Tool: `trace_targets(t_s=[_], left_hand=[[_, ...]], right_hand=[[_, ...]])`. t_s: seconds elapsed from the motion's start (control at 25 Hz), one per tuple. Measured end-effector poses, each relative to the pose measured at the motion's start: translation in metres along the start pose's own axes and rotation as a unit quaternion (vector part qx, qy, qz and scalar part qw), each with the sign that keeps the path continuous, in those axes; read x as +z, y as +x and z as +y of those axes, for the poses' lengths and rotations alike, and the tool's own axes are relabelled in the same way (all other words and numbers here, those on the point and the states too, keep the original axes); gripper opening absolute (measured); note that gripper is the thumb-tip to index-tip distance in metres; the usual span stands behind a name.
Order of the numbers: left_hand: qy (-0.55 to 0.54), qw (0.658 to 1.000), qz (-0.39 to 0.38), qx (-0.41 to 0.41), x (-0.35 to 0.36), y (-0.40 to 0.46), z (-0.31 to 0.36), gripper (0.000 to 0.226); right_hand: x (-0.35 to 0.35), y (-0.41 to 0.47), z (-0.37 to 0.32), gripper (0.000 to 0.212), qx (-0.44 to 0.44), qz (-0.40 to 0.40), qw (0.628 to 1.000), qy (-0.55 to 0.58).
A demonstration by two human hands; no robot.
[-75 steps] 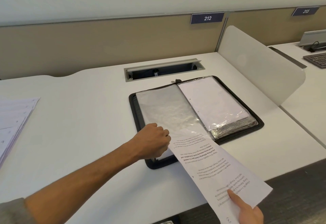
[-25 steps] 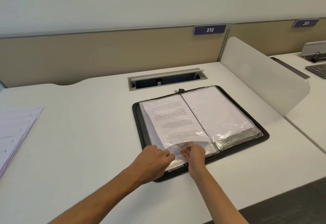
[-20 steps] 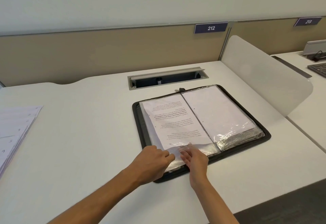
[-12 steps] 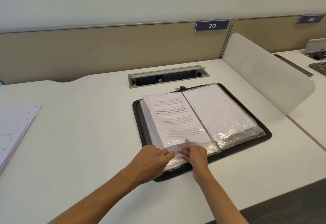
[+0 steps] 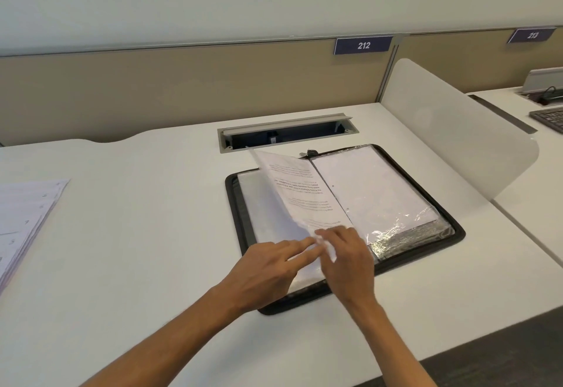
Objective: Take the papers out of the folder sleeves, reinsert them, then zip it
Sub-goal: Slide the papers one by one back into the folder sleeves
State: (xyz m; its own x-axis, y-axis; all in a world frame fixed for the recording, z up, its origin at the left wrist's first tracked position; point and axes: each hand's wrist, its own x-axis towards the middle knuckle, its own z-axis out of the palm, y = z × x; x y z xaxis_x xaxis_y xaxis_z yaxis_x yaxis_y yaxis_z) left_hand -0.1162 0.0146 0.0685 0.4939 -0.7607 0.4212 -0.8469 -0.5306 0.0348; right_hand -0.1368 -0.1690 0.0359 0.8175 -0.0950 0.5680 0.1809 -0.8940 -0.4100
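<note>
The black zip folder (image 5: 457, 236) lies open on the white desk. A clear sleeve holding a printed paper (image 5: 300, 191) is raised off the left side, tilted up towards the spine. My right hand (image 5: 348, 260) pinches that sleeve's near corner. Beside it my left hand (image 5: 268, 271) has its fingers stretched out, the tips touching the sleeve's lower edge. Another sleeve (image 5: 262, 210) lies flat underneath on the left half. On the right half sits a stack of filled sleeves (image 5: 374, 194). The zipper pull (image 5: 309, 152) shows at the far end of the spine.
A stack of loose papers (image 5: 24, 219) lies at the desk's left edge. An open cable tray (image 5: 286, 133) is just behind the folder. A white divider panel (image 5: 451, 133) stands to the right, with a keyboard (image 5: 548, 117) on the neighbouring desk.
The printed paper went fully into the left sleeve, which lay flat half a second ago. Now that sleeve is lifted off the left half and swings towards the right.
</note>
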Motion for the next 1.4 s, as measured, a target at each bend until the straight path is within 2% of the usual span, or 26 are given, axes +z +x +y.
trace_targets(t_s=[0.04,0.12,0.32,0.44,0.52,0.6,0.68,0.76,0.8,0.88,0.92,0.96,1.04,1.16,1.24,1.4], left_hand=[[0.004,1.0,0.001,-0.001,0.0,0.002,-0.001,0.071],[-0.008,1.0,0.004,-0.012,0.001,0.004,-0.005,0.073],[-0.022,0.997,0.022,-0.07,0.008,0.006,-0.021,0.051],[-0.011,0.992,0.022,-0.121,0.011,0.005,-0.031,0.046],[-0.006,0.988,0.018,-0.156,0.014,0.005,-0.036,0.044],[-0.005,0.982,0.004,-0.189,0.019,0.003,-0.04,0.043],[-0.013,0.976,-0.01,-0.218,0.025,-0.001,-0.044,0.041],[-0.021,0.969,-0.027,-0.245,0.033,-0.008,-0.049,0.04],[-0.022,0.965,-0.034,-0.258,0.038,-0.011,-0.052,0.041],[-0.027,0.955,-0.059,-0.29,0.046,-0.021,-0.058,0.047],[-0.028,0.947,-0.084,-0.308,0.049,-0.026,-0.06,0.055],[-0.025,0.939,-0.112,-0.324,0.051,-0.03,-0.063,0.064],[-0.023,0.924,-0.153,-0.349,0.055,-0.041,-0.067,0.08],[-0.029,0.909,-0.168,-0.38,0.054,-0.059,-0.071,0.089],[-0.032,0.902,-0.165,-0.398,0.049,-0.072,-0.073,0.09],[-0.014,0.893,-0.136,-0.429,0.028,-0.108,-0.096,0.073]], right_hand=[[-0.005,0.011,0.005,0.016,0.028,0.023,0.999,0.012],[-0.02,0.034,0.02,0.01,0.094,0.06,0.992,0.059],[-0.053,0.068,0.077,0.017,0.246,0.156,0.943,0.161],[-0.066,0.073,0.116,0.027,0.315,0.2,0.918,0.132],[-0.066,0.07,0.135,0.043,0.336,0.198,0.918,0.067],[-0.058,0.062,0.143,0.061,0.308,0.153,0.938,-0.039],[-0.045,0.054,0.141,0.066,0.23,0.101,0.961,-0.12],[-0.029,0.042,0.143,0.067,0.182,-0.012,0.969,-0.17],[-0.021,0.037,0.145,0.071,0.189,-0.094,0.961,-0.178],[-0.008,0.029,0.152,0.082,0.231,-0.252,0.922,-0.185],[-0.004,0.027,0.153,0.087,0.246,-0.282,0.907,-0.191],[0.0,0.026,0.153,0.09,0.253,-0.278,0.906,-0.194],[0.006,0.03,0.142,0.09,0.237,-0.212,0.93,-0.185],[0.023,0.036,0.109,0.083,0.163,-0.164,0.966,-0.115],[0.037,0.038,0.073,0.075,0.1,-0.188,0.976,-0.038],[0.073,0.023,-0.02,0.058,-0.029,-0.281,0.957,0.068]])
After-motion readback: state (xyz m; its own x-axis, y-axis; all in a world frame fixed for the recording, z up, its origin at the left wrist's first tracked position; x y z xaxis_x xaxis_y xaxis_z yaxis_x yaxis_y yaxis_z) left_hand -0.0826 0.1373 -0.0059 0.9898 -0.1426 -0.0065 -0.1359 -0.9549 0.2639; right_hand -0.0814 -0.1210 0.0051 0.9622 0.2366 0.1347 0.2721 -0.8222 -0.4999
